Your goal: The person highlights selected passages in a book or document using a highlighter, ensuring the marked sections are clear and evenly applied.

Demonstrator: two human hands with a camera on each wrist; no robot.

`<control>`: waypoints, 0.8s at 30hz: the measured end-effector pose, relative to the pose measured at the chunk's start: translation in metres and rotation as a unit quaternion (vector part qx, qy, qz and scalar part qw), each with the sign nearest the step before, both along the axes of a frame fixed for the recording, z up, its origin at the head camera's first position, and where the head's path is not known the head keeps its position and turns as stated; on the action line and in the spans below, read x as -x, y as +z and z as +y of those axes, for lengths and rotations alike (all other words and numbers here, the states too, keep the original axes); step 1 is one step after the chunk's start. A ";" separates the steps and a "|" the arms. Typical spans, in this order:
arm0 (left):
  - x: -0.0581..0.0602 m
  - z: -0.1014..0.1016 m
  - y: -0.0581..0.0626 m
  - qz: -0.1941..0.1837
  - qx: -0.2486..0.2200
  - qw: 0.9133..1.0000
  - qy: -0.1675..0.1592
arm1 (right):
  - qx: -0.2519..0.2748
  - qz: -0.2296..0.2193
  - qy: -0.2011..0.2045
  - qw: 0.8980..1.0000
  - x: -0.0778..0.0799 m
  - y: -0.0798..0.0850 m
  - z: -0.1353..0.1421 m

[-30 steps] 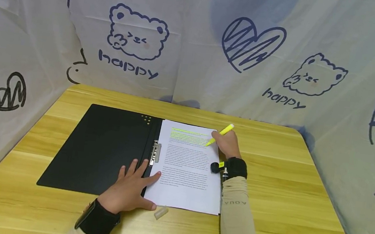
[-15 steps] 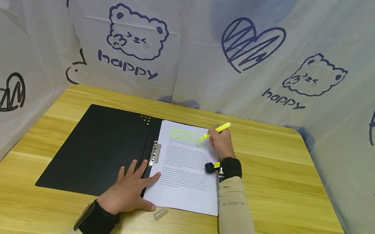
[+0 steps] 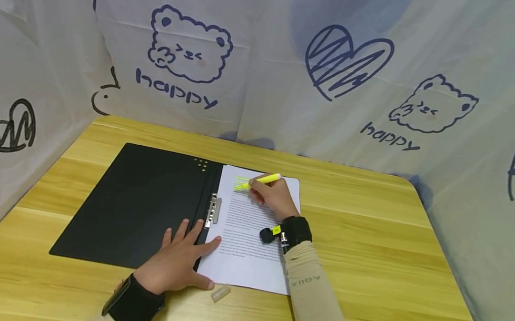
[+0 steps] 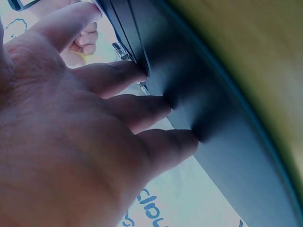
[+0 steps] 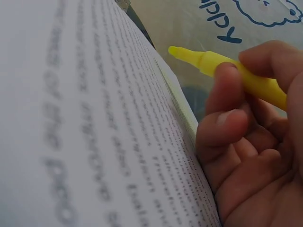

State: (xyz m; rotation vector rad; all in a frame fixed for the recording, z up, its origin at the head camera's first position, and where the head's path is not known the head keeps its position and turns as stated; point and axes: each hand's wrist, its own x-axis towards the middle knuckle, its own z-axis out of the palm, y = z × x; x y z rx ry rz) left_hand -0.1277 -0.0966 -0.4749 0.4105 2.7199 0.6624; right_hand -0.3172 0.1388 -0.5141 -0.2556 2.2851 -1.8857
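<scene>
My right hand [image 3: 274, 197] pinches a yellow highlighter [image 3: 265, 179] near the top of a printed sheet [image 3: 249, 271]. Its tip is by the left end of the marked lines. In the right wrist view the uncapped tip of the highlighter [image 5: 189, 56] shows beside the page [image 5: 94, 142], with thumb and fingers round the barrel. My left hand [image 3: 176, 262] lies spread, fingertips on the black folder [image 3: 134, 199] and thumb and forefinger at the sheet's left edge. In the left wrist view several fingertips of the left hand [image 4: 94, 118] press on the folder [image 4: 213, 104].
A metal clip [image 3: 212, 209] sits at the folder's spine. The highlighter's pale cap [image 3: 220, 293] lies on the wooden table [image 3: 394, 261] just below the sheet. A white cloth [image 3: 267, 77] with blue drawings hangs behind the table and at both sides.
My right hand has moved left across the page with the highlighter, from the right end of the marked lines to their left end. The left hand stays in place.
</scene>
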 end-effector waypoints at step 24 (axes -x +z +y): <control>-0.001 0.000 0.002 -0.004 0.008 1.000 -0.003 | -0.057 0.007 0.013 0.998 -0.007 0.004 -0.001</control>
